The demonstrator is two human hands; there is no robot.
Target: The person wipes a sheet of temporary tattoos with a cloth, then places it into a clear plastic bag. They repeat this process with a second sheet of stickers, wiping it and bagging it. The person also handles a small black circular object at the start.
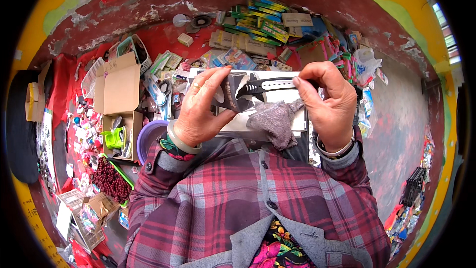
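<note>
pinching the black-and-white strap (277, 85) by its right end, my right hand (332, 104) is nearer, and the long axis runs crosswise leftward toward the dark packet (240, 83) my left hand (201, 107) grips, just beyond the grey cloth (276, 123).

A white-topped table (285, 98) carries 1 grey cloth (275, 123), bunched up and drooping over the near edge. The floor (396, 134), bare grey at the right and red toward the far side, bears a heap of yellow-and-green packs (260, 22), with flat brown cartons (243, 43) just in front of it. At the left are 1 open cardboard box (117, 89), 1 white mesh basket (90, 83) and, nearer, dark red beads (111, 181). The purple basin (144, 141) seems to stand there too, though its base is hidden.
</note>
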